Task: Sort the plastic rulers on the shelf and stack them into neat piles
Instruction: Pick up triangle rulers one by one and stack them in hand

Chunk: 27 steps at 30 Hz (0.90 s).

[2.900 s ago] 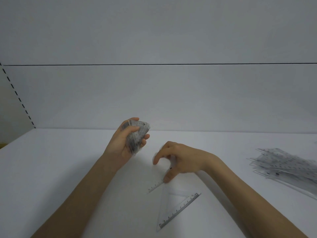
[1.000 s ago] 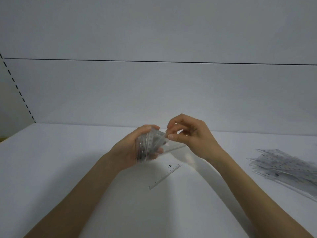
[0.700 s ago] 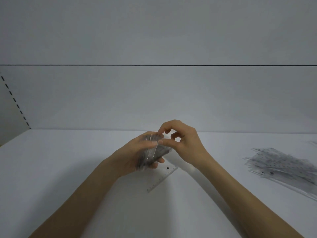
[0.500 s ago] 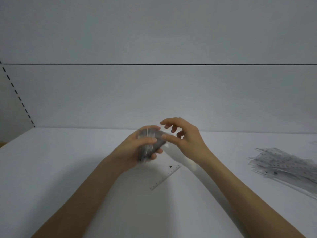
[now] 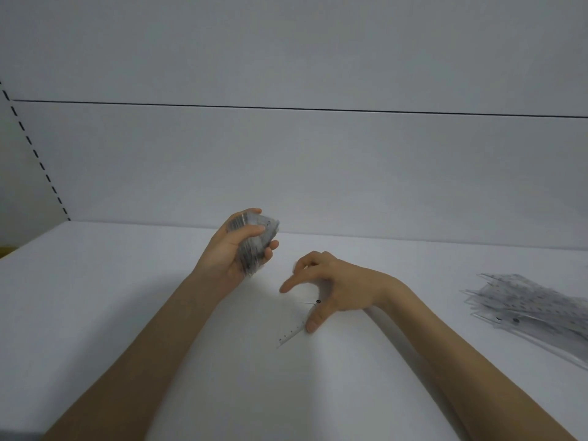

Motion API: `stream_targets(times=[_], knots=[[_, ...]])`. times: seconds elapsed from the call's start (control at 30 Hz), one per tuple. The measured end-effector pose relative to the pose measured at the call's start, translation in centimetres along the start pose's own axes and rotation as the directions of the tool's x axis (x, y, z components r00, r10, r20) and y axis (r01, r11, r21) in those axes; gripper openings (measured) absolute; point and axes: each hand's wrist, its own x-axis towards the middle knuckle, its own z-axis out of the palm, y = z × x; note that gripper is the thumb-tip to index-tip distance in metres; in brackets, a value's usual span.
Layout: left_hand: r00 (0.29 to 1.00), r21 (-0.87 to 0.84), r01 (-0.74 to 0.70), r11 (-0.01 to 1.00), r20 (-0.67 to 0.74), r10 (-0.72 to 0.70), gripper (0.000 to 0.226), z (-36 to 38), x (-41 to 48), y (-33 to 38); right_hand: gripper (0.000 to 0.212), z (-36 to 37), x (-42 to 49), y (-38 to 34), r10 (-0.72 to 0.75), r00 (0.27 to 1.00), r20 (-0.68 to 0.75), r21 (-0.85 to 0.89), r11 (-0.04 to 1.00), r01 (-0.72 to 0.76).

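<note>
A person is standing at a white shelf (image 5: 95, 313), seen from a camera on their head looking down at both bare forearms. The left hand (image 5: 237, 249) is raised just above the shelf and is curling its fingers and thumb tightly around a thick bundle of clear rulers (image 5: 254, 246), gripping it edge-on. The right hand (image 5: 331, 288) is lying low over a single clear straight ruler (image 5: 292, 334) that is resting flat on the shelf; its index finger is pointing out to the left and its thumb tip is touching the ruler's edge, so the hand is spread and is not yet pinching anything. Well apart, at the far right edge, a loose heap of clear rulers (image 5: 528, 308) is lying fanned out and uneven on the shelf.

Judging by this, the sorting is well under way but unfinished: one set is being gathered in the left hand, the single ruler is waiting to be picked up, and the heap on the right is looking far from neat and likely needs squaring into a pile
</note>
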Motion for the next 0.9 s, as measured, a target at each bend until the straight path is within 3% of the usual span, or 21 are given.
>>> stream_targets(times=[0.17, 0.5, 0.6, 0.73, 0.9], knots=[[1.0, 0.018, 0.005, 1.0, -0.002, -0.005, 0.023, 0.0, -0.1, 0.0, 0.052, 0.4, 0.7, 0.5, -0.042, 0.999, -0.026, 0.031, 0.999, 0.043], [1.0, 0.071, 0.0, 0.997, 0.008, -0.001, 0.025, 0.0, -0.2, -0.2, 0.053, -0.5, 0.4, -0.5, 0.073, 0.991, 0.109, 0.042, 0.996, -0.078], [1.0, 0.072, 0.005, 0.997, 0.012, -0.006, 0.025, 0.0, -0.1, -0.2, 0.052, -0.6, 0.1, -0.5, 0.023, 0.999, 0.032, 0.17, 0.985, -0.028], [0.999, 0.075, 0.038, 0.996, 0.013, -0.039, 0.019, 0.1, -0.3, 0.0, 0.031, -1.6, -0.6, 0.0, 0.007, 0.987, -0.161, 0.324, 0.945, 0.046], [0.979, 0.19, 0.132, 0.973, 0.128, -0.158, 0.027, 0.9, -1.0, -0.3, 0.022, -2.4, -1.3, -1.0, -0.032, 0.903, -0.429, 0.548, 0.785, 0.288]])
